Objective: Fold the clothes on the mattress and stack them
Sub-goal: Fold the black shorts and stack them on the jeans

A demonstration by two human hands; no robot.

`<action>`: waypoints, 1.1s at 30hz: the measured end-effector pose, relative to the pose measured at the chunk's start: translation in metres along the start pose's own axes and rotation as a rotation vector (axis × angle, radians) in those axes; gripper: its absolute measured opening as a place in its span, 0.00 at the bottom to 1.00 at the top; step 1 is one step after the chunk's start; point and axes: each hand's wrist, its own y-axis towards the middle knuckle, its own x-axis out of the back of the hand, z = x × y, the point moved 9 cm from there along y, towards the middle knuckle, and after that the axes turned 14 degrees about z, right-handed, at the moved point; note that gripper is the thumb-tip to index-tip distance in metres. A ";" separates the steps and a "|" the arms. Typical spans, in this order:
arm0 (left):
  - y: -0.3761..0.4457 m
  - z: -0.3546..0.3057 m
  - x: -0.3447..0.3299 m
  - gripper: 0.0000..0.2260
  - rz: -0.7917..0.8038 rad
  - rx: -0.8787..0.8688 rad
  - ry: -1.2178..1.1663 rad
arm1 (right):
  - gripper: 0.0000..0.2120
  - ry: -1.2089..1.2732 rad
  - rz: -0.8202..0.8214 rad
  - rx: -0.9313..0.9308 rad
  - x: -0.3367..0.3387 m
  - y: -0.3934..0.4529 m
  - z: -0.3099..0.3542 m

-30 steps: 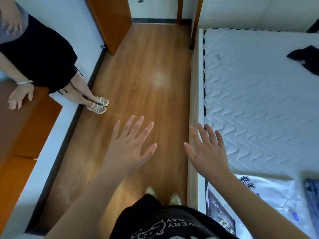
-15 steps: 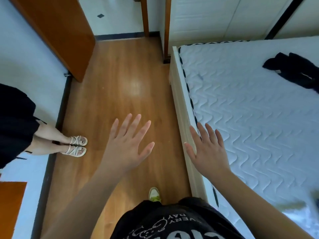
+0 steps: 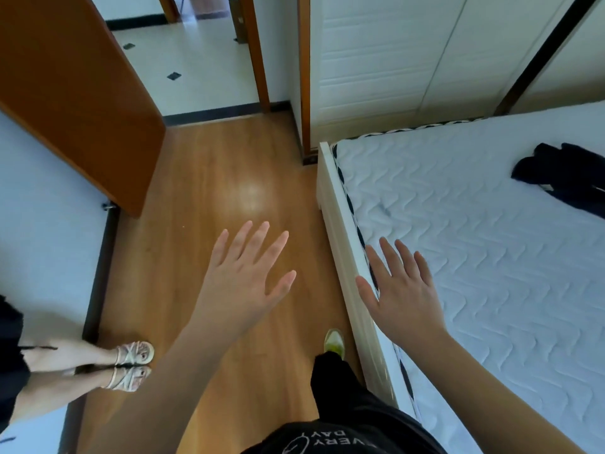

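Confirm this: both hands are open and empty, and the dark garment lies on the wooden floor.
Wrong place. In the head view the dark garment lies on the white mattress, not the floor. The left hand and right hand are indeed open and empty.

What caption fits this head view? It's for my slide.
Both hands, left hand and right hand, open and empty beside white quilted mattress; crumpled dark garment lies unfolded.
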 end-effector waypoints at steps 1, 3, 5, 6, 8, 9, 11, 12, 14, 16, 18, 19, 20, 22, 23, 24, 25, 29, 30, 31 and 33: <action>0.021 0.005 0.008 0.29 -0.003 0.009 -0.007 | 0.34 0.017 -0.007 0.006 0.010 0.022 -0.002; 0.062 0.017 0.028 0.29 -0.010 0.032 -0.018 | 0.32 0.040 -0.021 0.011 0.034 0.066 -0.006; 0.102 0.029 0.050 0.29 -0.026 0.053 -0.002 | 0.32 0.037 -0.028 0.031 0.058 0.110 -0.007; 0.120 0.035 0.060 0.29 -0.034 0.057 0.007 | 0.33 0.029 -0.032 0.043 0.071 0.132 -0.007; 0.153 0.048 0.082 0.29 -0.050 0.072 0.016 | 0.33 0.011 -0.049 0.057 0.096 0.172 -0.006; 0.169 0.055 0.093 0.30 -0.061 0.075 0.019 | 0.33 0.009 -0.061 0.061 0.109 0.190 -0.005; 0.200 0.070 0.110 0.30 -0.072 0.073 0.032 | 0.34 0.016 -0.085 0.060 0.132 0.225 -0.002; 0.216 0.079 0.118 0.31 -0.078 0.073 0.044 | 0.34 0.016 -0.089 0.058 0.141 0.243 0.001; 0.249 0.099 0.130 0.31 -0.096 0.072 0.062 | 0.33 0.018 -0.092 0.057 0.155 0.278 0.007; 0.282 0.122 0.141 0.31 -0.117 0.066 0.073 | 0.33 0.019 -0.099 0.046 0.168 0.314 0.015; 0.316 0.145 0.149 0.31 -0.119 0.056 0.082 | 0.34 0.007 -0.101 0.029 0.178 0.350 0.025; 0.334 0.157 0.152 0.31 -0.110 0.051 0.084 | 0.34 0.007 -0.104 0.021 0.184 0.369 0.031; 0.351 0.170 0.155 0.32 -0.101 0.044 0.087 | 0.35 0.010 -0.111 0.010 0.190 0.388 0.037; 0.388 0.196 0.162 0.32 -0.085 0.021 0.096 | 0.34 0.018 -0.119 -0.016 0.203 0.427 0.049; 0.406 0.210 0.167 0.32 -0.082 0.008 0.096 | 0.34 0.030 -0.121 -0.026 0.210 0.444 0.056; 0.424 0.222 0.173 0.33 -0.081 -0.007 0.092 | 0.34 0.046 -0.128 -0.035 0.219 0.461 0.063; 0.442 0.233 0.180 0.33 -0.078 -0.026 0.093 | 0.34 0.062 -0.134 -0.045 0.227 0.476 0.069; 0.514 0.261 0.210 0.35 -0.061 -0.104 0.131 | 0.37 0.089 -0.127 -0.097 0.254 0.531 0.083; 0.530 0.263 0.216 0.35 -0.061 -0.120 0.141 | 0.37 0.088 -0.124 -0.114 0.260 0.542 0.083; 0.545 0.264 0.221 0.35 -0.063 -0.139 0.144 | 0.36 0.085 -0.125 -0.131 0.265 0.554 0.081; 0.576 0.263 0.230 0.35 -0.065 -0.184 0.135 | 0.34 0.085 -0.124 -0.169 0.275 0.577 0.074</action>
